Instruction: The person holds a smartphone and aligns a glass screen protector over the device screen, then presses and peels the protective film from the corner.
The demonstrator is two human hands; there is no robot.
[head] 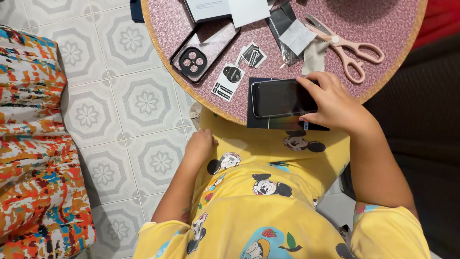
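A black smartphone [280,98] lies screen up on a dark flat sheet [262,123] at the near edge of a round pink glittery table [383,29]. My right hand [335,103] grips the phone's right end, thumb and fingers on its edges. My left hand [200,146] rests closed on my lap, on yellow cartoon-print clothing, holding nothing that I can see. A clear phone case with a black camera ring [203,48] lies on the table to the left of the phone.
Pink scissors [347,45] lie at the table's right. Small black-and-white stickers [229,81], foil wrappers [287,29] and a white box [211,8] are scattered at the back. A patterned tile floor [139,100] and colourful fabric [33,144] are on the left.
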